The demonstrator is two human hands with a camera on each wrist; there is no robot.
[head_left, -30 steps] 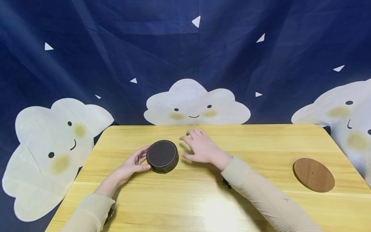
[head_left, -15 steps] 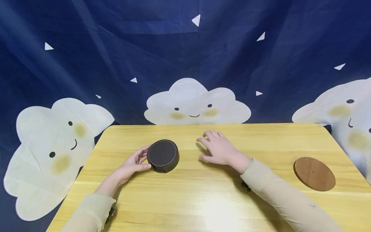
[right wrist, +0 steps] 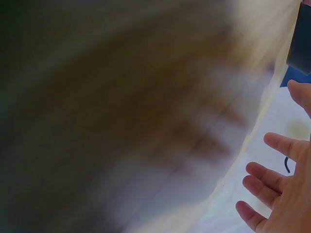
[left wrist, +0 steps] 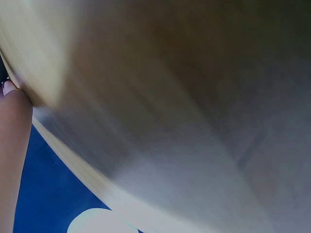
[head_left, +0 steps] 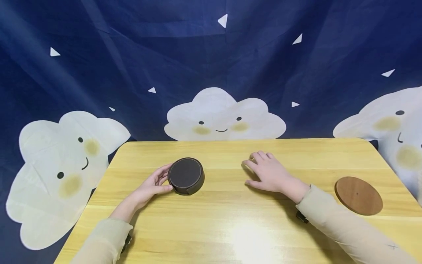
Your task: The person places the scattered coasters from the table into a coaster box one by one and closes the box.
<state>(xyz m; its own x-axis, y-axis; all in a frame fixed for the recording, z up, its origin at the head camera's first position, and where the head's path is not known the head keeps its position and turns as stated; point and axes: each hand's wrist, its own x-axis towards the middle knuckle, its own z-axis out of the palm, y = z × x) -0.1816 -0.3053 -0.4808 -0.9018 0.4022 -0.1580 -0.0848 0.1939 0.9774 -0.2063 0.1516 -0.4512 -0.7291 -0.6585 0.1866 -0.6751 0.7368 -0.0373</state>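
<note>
A round black leather-look coaster holder (head_left: 186, 176) with a stitched top sits on the wooden table, left of the middle. My left hand (head_left: 152, 189) grips its left side, thumb at the front and fingers round the back. In the left wrist view only part of the left hand (left wrist: 14, 131) shows at the edge. My right hand (head_left: 271, 174) is over the table to the right, fingers spread and slightly bent, holding nothing. The right wrist view shows the right hand's (right wrist: 286, 184) loose fingers, and part of the dark coaster holder (right wrist: 300, 41) beyond them.
A flat brown wooden disc (head_left: 358, 195) lies on the table (head_left: 211, 227) at the right, beyond my right hand and near the right sleeve. Behind the table's far edge hangs a dark blue cloth (head_left: 184, 55) with white smiling clouds.
My right hand has moved away to the right from beside the coaster holder, toward the wooden disc. The left hand and the coaster holder have stayed in place.
</note>
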